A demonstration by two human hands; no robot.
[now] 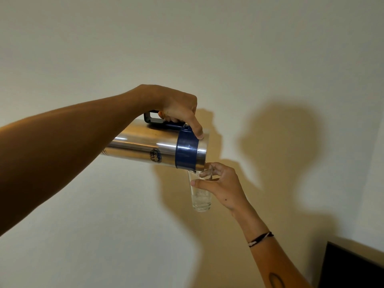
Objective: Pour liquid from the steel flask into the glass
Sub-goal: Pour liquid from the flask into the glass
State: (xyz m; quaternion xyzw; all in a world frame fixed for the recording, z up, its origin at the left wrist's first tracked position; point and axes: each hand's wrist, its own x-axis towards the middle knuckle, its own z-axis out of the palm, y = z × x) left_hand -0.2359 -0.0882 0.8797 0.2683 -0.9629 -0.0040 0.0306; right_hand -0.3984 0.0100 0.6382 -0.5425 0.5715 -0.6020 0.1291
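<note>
The steel flask point(145, 145), with a blue collar and a dark handle, lies almost horizontal in mid-air, its mouth to the right. My left hand point(178, 107) grips the handle from above, the thumb pressing on the blue collar. Directly under the flask's mouth is a tall clear glass point(201, 196), upright, with a little clear liquid at its bottom. My right hand point(220, 183) holds the glass near its rim, fingers around the far side. The flask's lip touches or hangs just over the rim of the glass.
A plain pale wall fills the background, carrying shadows of the arms and flask. A dark flat object point(353, 267) juts in at the bottom right corner. A thread bracelet point(260, 239) circles my right wrist.
</note>
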